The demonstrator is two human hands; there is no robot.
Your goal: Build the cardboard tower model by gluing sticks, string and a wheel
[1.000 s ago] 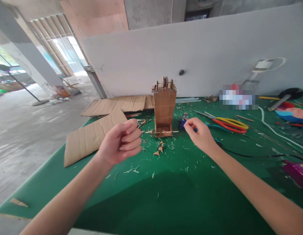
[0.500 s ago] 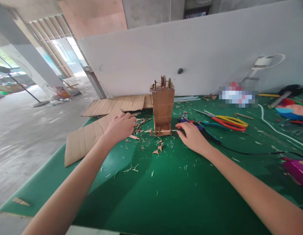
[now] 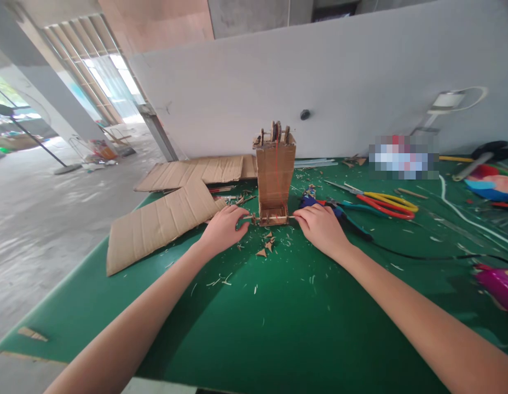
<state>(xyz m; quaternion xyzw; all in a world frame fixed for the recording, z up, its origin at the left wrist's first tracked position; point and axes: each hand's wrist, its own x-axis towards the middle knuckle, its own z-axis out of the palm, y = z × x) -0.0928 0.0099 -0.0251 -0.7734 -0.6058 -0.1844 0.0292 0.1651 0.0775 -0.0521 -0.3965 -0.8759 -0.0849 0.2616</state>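
Note:
A cardboard tower (image 3: 275,172) stands upright on the table, with round cardboard wheels (image 3: 276,130) on top and a red string (image 3: 277,167) down its front. A thin wooden stick (image 3: 274,218) runs crosswise through its base and sticks out both sides. At its right end, my right hand (image 3: 322,225) pinches the stick between thumb and fingers. My left hand (image 3: 224,229) is around the left end, thumb and forefinger apart with the stick's tip between them. Near that end sits a small cardboard disc (image 3: 254,218) on the stick.
Cardboard sheets (image 3: 159,227) lie at left. Scissors (image 3: 385,203) with red and yellow handles and blue-handled pliers (image 3: 352,221) lie right of the tower. A magenta tool (image 3: 498,287) is at the right edge. Scraps (image 3: 266,249) litter the green table (image 3: 270,328); a pale board (image 3: 221,98) stands behind.
My left hand has moved right and down, from above the scraps to the stick's left end. My right hand stays at the right end, its fingers closer together.

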